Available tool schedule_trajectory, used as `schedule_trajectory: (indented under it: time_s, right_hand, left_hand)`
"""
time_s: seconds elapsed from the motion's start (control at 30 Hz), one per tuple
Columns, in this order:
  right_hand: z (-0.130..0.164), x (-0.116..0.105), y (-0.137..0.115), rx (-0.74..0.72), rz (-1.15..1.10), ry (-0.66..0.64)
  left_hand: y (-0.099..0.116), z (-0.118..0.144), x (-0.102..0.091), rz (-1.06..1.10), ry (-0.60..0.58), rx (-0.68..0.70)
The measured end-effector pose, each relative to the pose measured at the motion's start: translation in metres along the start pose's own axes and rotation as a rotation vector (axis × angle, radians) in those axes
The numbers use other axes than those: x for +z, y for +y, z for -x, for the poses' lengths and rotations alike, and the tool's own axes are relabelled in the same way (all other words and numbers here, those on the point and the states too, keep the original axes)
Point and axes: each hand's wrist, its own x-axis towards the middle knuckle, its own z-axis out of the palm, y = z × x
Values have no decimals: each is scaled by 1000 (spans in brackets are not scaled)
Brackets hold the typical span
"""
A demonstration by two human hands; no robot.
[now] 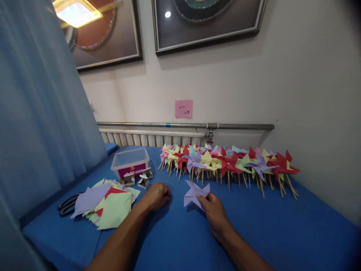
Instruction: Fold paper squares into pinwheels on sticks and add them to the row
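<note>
- Your right hand (216,212) pinches a lilac paper pinwheel (195,193) by its lower right edge, thumb and fingertips closed on the paper; the pinwheel has no stick and lies low over the blue table cover (282,233).
- Your left hand (156,196) rests on the cover just left of the pinwheel, curled into a loose fist; you hold nothing in it that shows.
- Beyond the held pinwheel, a long row of finished pinwheels on sticks (228,162) lies along the wall, in red, yellow, lilac, pink and teal.
- Left of your left hand sits a loose stack of coloured paper squares (108,205), lilac, red and green on top.
- Past that stack, a pair of scissors (67,205) lies at the cover's left edge.
- Beyond your left hand stands a clear plastic box (130,162), with small open cardboard boxes (138,178) just in front of it.
</note>
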Motion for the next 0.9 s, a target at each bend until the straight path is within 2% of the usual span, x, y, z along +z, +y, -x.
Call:
schedule_trajectory:
  time_s: [0.37, 0.9]
  right_hand:
    - [1, 0, -1, 19, -14, 1]
    - [3, 2, -4, 20, -33, -8]
  left_hand:
    - [-4, -1, -2, -38, 24, 7]
    - [-7, -2, 0, 35, -1, 45]
